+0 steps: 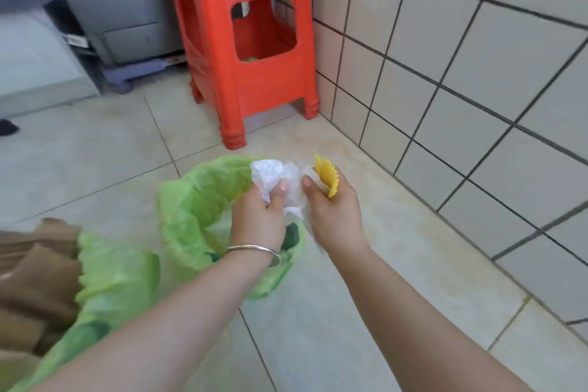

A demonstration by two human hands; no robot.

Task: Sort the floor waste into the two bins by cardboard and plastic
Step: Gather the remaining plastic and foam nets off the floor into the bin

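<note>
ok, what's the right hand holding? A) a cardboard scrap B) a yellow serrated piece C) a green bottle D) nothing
B: the right hand grips a yellow serrated piece, also pinching the clear plastic film that the left hand holds, above the green-lined bin.

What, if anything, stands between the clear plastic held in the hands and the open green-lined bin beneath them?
Nothing visible. The left hand and right hand hold the clear plastic over the far rim of the green-lined bin, whose mouth lies open below; the right hand also holds a yellow piece.
</note>
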